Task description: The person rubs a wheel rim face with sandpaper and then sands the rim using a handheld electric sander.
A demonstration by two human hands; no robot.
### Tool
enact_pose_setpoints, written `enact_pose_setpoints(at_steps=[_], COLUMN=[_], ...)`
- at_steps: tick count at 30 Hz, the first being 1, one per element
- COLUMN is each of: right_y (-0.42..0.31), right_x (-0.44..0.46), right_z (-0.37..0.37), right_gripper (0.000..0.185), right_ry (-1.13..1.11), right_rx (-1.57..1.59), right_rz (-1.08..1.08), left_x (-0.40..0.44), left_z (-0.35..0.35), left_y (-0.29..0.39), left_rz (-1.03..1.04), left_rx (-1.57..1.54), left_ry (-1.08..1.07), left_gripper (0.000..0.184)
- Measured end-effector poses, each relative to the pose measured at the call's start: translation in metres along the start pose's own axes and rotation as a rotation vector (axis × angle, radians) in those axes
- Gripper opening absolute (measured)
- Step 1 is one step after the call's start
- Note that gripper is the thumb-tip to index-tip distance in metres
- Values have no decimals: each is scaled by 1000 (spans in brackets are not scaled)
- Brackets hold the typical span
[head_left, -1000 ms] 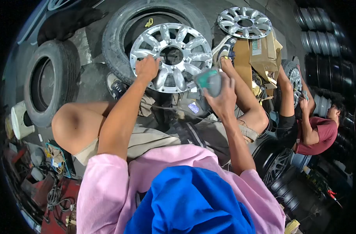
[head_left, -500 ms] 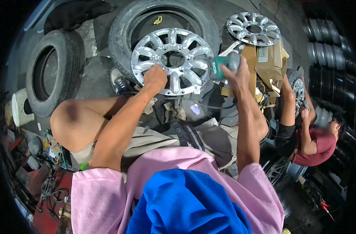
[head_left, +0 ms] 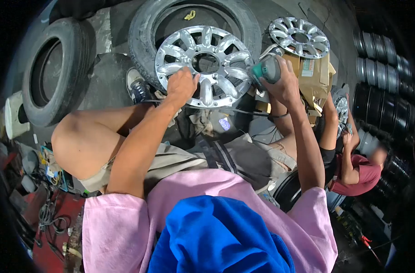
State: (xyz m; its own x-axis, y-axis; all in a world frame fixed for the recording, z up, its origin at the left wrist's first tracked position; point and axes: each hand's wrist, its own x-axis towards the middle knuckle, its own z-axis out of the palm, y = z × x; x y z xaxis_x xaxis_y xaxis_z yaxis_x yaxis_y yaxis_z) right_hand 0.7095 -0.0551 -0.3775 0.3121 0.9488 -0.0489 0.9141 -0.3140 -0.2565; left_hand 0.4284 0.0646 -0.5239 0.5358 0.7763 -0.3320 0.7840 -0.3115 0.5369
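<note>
A silver multi-spoke wheel face (head_left: 206,93) lies tilted over a large tire (head_left: 141,50). My left hand (head_left: 182,86) grips a spoke at the wheel's lower left, its fingers curled round the metal. In my right hand (head_left: 282,78) is a green and grey power tool (head_left: 265,72), held at the right rim of the wheel, with the fingers wrapped over its body. Whether the tool touches the rim cannot be made out. A dark cord (head_left: 243,110) runs below the wheel.
A second silver wheel face (head_left: 299,38) rests on a cardboard box (head_left: 313,82). Another tire (head_left: 75,68) stands at left near a white container (head_left: 16,115). At right, a co-worker in a maroon shirt (head_left: 358,175) handles another wheel (head_left: 341,110), beside stacked rims (head_left: 375,68).
My right hand has moved the tool from over the wheel's lower right to its right edge. My left hand has shifted slightly on the spokes. The view has shifted a little.
</note>
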Motion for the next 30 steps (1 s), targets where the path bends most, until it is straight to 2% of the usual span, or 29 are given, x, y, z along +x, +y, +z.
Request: enact_pose_setpoints(at_steps=[4,6,10,15,18,21,24,28,30], right_y=[-21,-42,-56,-27,-29,-51,-62,-46,-7], right_x=[20,41,49,16,12,39,74,77,57], right_z=[8,18,18,-7,2,24,50,46,39], right_gripper=[75,76,78,89,80,81,86,87,85], right_ry=[-22,-279,-346,-284,-287,-297,-239,-249,-13], right_rx=[66,-78,-167,-115,-89,-132,-172,-125,25], right_rz=[-102,-195,-331,-262,-219,-150,-184,-122,-107], left_x=[-1,-4,-2,-1,0,-2,-1,1,-1], left_z=[3,-2,-6,2,5,5,-1,-2,2], left_y=[-1,1,2,-1,-3,-3,-1,-2,-3], left_rz=[27,16,20,24,36,35,37,7,4], left_rx=[-13,-5,-17,-10,-4,-3,-11,-21,-20], left_ry=[39,15,2,50,56,43,43,11,9], left_gripper=[50,49,48,49,50,49,50,52,52])
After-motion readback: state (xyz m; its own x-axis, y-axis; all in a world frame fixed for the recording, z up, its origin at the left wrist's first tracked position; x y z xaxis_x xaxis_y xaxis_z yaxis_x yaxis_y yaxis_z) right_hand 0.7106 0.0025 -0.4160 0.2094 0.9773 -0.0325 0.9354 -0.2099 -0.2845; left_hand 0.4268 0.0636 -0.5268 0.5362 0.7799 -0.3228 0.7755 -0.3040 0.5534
